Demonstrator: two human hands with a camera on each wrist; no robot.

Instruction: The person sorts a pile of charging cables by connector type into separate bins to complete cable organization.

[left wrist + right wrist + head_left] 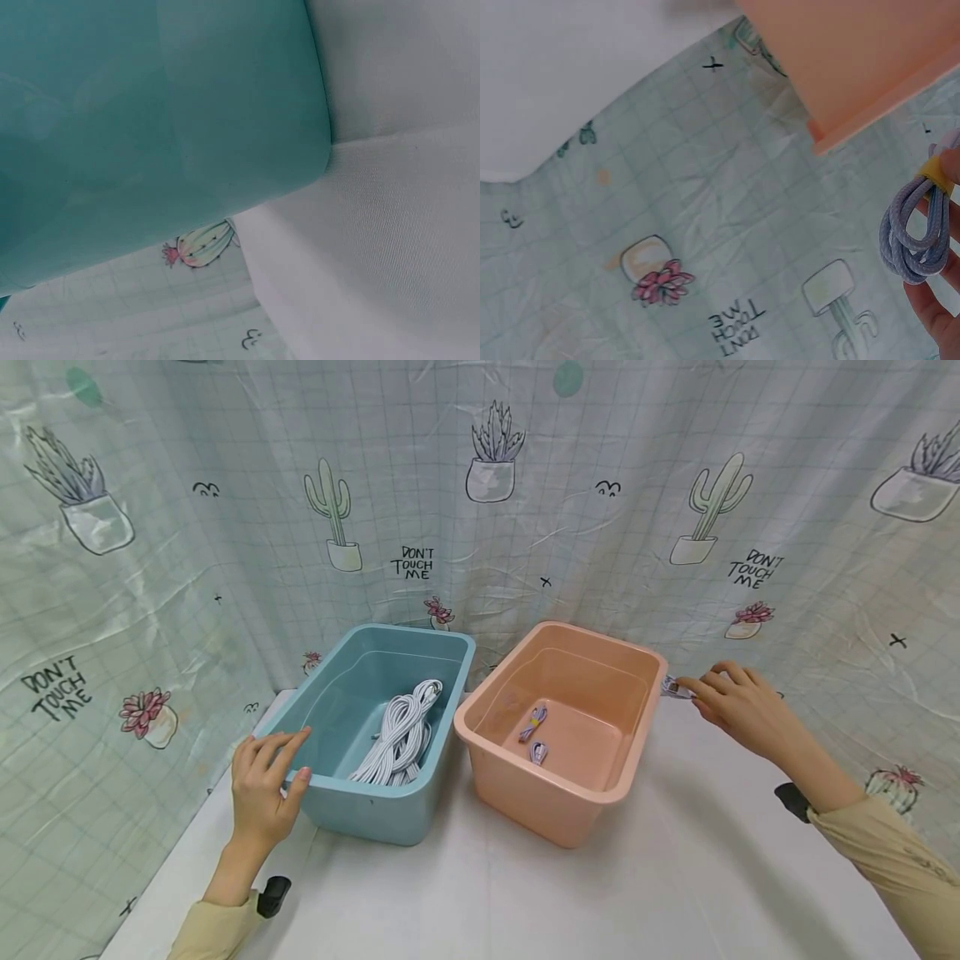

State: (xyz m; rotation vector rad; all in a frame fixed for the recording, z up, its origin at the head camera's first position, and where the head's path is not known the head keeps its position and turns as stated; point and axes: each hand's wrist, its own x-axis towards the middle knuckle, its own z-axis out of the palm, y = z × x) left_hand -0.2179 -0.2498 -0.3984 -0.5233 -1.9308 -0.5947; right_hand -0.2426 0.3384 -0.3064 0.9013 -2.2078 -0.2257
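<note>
My right hand (738, 706) pinches a small coiled cable (916, 232) just outside the right rim of the orange bin (551, 789). In the right wrist view the cable is lavender-grey and braided, bound by a yellow tie. My left hand (262, 789) is at the near left corner of the blue bin (367, 818), its fingers loosely bent over the rim. White bundled cables (401, 731) lie inside the blue bin. On the orange bin's floor are a cable bundle with a yellow tie (533, 724) and a smaller coiled cable (538, 752).
Both bins stand side by side on a white table (487, 893). A curtain (555, 535) printed with cacti hangs close behind them and along both sides. Dark wrist devices (273, 897) sit below each hand.
</note>
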